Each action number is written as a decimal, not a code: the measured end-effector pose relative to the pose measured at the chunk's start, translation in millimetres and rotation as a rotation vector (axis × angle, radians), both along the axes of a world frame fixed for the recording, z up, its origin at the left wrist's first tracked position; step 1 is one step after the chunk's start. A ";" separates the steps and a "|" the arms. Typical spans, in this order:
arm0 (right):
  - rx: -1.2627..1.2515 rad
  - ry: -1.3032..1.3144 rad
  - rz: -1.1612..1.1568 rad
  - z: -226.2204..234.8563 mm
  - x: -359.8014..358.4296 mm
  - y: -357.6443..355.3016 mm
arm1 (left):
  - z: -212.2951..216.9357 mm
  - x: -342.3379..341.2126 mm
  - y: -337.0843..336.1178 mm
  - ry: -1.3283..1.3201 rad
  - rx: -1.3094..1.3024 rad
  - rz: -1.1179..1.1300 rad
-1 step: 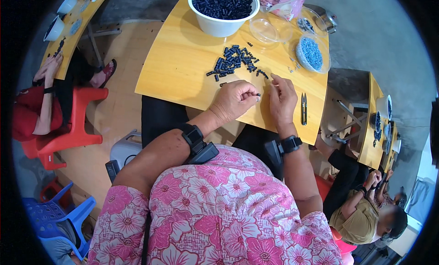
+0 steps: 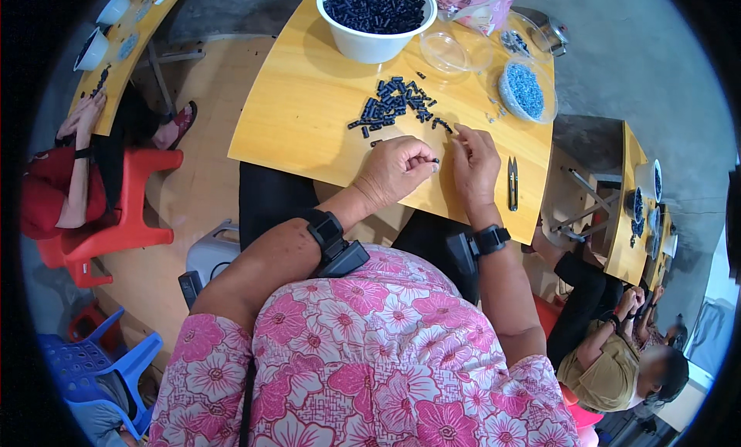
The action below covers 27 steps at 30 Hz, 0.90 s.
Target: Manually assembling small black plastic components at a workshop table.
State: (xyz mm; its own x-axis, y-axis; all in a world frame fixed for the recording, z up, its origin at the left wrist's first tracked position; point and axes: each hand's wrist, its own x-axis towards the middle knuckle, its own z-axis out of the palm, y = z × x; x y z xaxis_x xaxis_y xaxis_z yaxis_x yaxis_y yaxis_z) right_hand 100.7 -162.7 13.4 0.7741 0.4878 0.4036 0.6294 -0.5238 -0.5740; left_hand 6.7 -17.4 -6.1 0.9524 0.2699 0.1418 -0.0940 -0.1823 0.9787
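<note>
My left hand (image 2: 394, 169) is closed above the near edge of the wooden table (image 2: 285, 123). A small dark cylindrical piece (image 2: 436, 161) pokes out between its thumb and forefinger. To its right, my right hand (image 2: 476, 165) rests at the tabletop, fingers loosely extended, with nothing visible in them. Its fingertips are just right of a short row of small black pieces (image 2: 443, 124). A loose pile of black cylindrical pieces (image 2: 388, 106) spreads beyond my left hand. Thread snips (image 2: 513, 183) lie to the right of my right hand.
A white bowl (image 2: 374, 46) full of black pieces stands at the back. Clear plastic lids (image 2: 448, 53), a tub of small blue pieces (image 2: 526, 91), a pink bag (image 2: 477, 9) and a metal cup (image 2: 554, 38) sit at the back right. People work at side tables.
</note>
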 end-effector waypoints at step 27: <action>-0.130 -0.093 0.150 3.4 -5.9 15.2 | 6.2 -0.7 0.6 0.015 0.155 -0.043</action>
State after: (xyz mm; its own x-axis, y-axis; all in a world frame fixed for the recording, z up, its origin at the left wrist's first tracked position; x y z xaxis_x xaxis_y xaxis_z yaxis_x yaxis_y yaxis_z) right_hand 94.8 -147.4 16.8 0.6510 0.6477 0.3957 0.7531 -0.4860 -0.4434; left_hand 6.0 -16.9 0.1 0.9648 0.2051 0.1644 -0.0906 -0.3275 0.9405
